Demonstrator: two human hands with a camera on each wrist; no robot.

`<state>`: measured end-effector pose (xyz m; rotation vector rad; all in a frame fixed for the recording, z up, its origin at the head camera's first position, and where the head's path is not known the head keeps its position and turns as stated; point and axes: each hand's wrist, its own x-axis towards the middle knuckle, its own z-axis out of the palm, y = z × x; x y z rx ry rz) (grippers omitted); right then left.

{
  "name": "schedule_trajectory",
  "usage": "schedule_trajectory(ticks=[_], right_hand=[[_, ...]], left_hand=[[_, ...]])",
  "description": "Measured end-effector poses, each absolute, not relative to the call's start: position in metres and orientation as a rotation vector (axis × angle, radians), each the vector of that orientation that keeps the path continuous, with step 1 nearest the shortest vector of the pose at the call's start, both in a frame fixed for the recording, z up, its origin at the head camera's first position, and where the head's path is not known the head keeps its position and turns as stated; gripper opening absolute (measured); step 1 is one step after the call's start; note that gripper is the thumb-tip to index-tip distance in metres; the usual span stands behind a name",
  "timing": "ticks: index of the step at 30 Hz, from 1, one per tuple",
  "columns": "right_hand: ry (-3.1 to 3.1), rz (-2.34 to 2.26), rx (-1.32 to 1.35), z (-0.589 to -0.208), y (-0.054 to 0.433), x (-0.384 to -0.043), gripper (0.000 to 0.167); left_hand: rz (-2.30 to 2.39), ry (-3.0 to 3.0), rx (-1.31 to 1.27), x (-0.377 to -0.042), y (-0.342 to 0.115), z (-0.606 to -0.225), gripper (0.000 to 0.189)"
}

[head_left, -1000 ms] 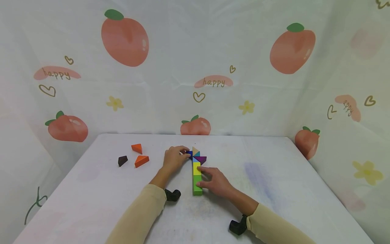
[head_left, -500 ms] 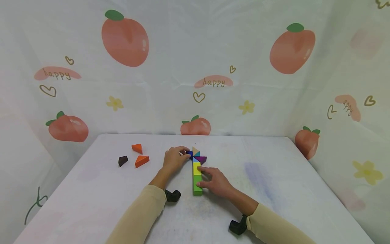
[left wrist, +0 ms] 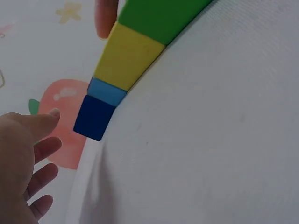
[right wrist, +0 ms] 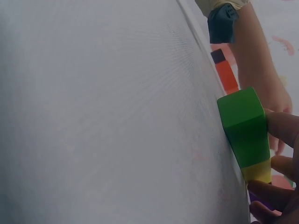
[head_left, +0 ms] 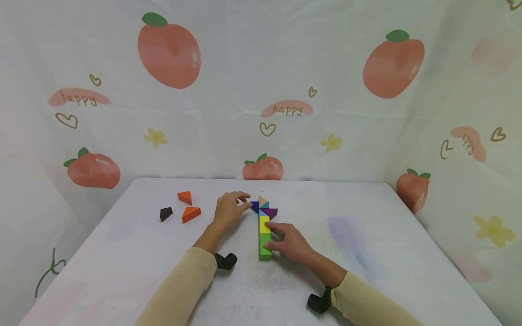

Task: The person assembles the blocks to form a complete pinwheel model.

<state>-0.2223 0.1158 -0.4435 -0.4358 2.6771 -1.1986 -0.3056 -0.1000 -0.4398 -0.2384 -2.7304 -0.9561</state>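
A row of wooden blocks lies on the table, pointing away from me: a green block (head_left: 265,254) nearest, then a yellow block (head_left: 264,223). Beyond them are small light blue, teal and tan triangles (head_left: 262,199). A purple block (head_left: 271,212) juts out right, a dark blue triangle block (head_left: 255,206) left. My left hand (head_left: 229,210) is just left of the dark blue block, its fingers spread and holding nothing; the left wrist view shows a gap between them. My right hand (head_left: 291,243) rests its thumb on the green block and its index finger on the yellow block.
Two orange blocks, a far one (head_left: 185,198) and a near one (head_left: 191,214), lie left of my left hand beside a black block (head_left: 165,213). A printed curtain (head_left: 228,68) hangs behind the white table (head_left: 367,290).
My left hand has let go of the dark blue block and drawn back slightly to the left, with its fingers opened. The right hand stays on the green and yellow blocks.
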Motion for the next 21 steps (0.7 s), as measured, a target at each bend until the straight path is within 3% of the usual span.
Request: schedule_trajectory(ticks=[21], right_hand=[[2.677, -1.224, -0.484, -0.443, 0.118, -0.221, 0.063]], left_hand=[[-0.711, -2.562, -0.344, -0.28, -0.154, -0.429, 0.026]])
